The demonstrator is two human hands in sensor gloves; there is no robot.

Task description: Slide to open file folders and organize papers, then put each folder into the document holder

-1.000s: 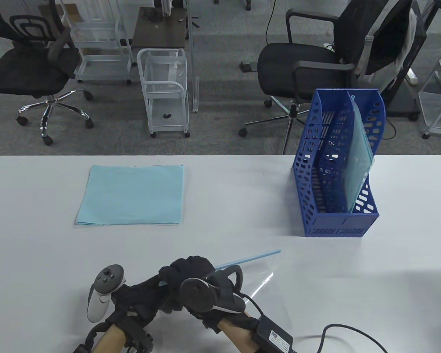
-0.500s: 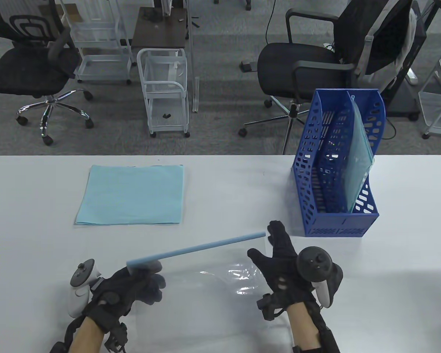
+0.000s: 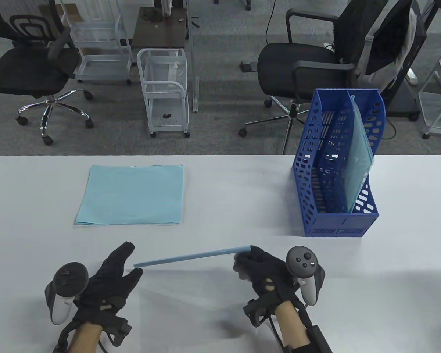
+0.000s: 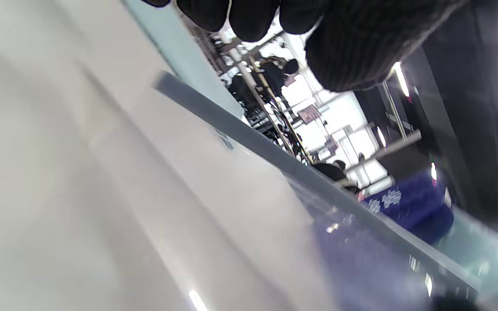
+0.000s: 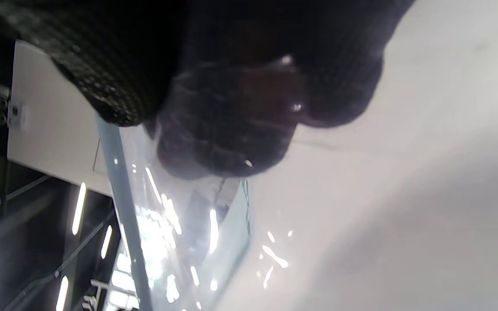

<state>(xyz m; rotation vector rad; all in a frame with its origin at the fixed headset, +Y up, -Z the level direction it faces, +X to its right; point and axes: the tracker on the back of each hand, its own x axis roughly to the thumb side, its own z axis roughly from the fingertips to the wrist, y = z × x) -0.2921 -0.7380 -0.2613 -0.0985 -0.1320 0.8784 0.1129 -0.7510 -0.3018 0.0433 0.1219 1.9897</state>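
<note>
A clear file folder (image 3: 191, 290) with a light-blue slide bar (image 3: 191, 255) lies near the table's front edge. My right hand (image 3: 257, 264) has its fingers (image 5: 223, 121) curled round the bar's right end and the folder's corner. My left hand (image 3: 121, 264) lies flat with straight fingers just left of the bar's left end, its thumb close beneath it. In the left wrist view the bar (image 4: 275, 160) runs away from my fingertips (image 4: 249, 17). A stack of light-blue papers (image 3: 130, 195) lies at the back left. The blue document holder (image 3: 338, 220) stands at the right.
One clear greenish folder (image 3: 358, 165) stands in the holder's right slot; its left slot shows nothing inside. Office chairs and white wire carts stand on the floor beyond the table's far edge. Bare white tabletop (image 3: 235, 198) separates papers from holder.
My left hand let go of the bar's left end and settled flat, further left. My right hand moved left and closed on the bar's right end. The bar came down lower.
</note>
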